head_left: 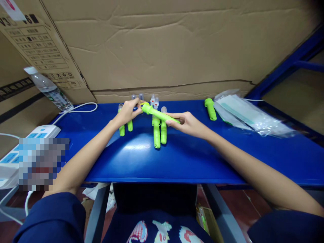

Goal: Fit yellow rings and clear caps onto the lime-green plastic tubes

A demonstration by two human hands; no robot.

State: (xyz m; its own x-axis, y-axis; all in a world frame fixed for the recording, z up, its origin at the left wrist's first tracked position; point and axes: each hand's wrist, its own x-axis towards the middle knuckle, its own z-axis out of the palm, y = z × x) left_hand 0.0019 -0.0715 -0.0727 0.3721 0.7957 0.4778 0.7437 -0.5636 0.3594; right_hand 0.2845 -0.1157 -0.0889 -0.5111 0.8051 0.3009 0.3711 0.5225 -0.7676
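Cardboard [162,50] forms the wall behind the grip. The table [177,158], blue, lies under both hands.

Bags [249,114]: clear plastic, well right of the right hand, flat on the table.
Strip [37,133]: white power strip, far left of the left hand, off the table edge.
Bottle [49,88]: lies tilted, left of and behind the left hand.

Tube [160,114], green, is held clear of the table between the two hands. Its long axis runs from the far left down to the near right, thick head at the left end. Both hands are on it, neither nearer.
- Left hand [128,113]: fingertips pinched narrow on the head end. A yellowish bit is there, too small to make out.
- Right hand [188,124]: fingers closed round the tail end.

Spare tubes: one pair [160,132] directly below the held tube, a shorter pair [126,128] under the left hand, and a lone tube [210,109] right of the right hand, near the bags.

Vials [154,100]: small, clear, just behind the grip by the cardboard.
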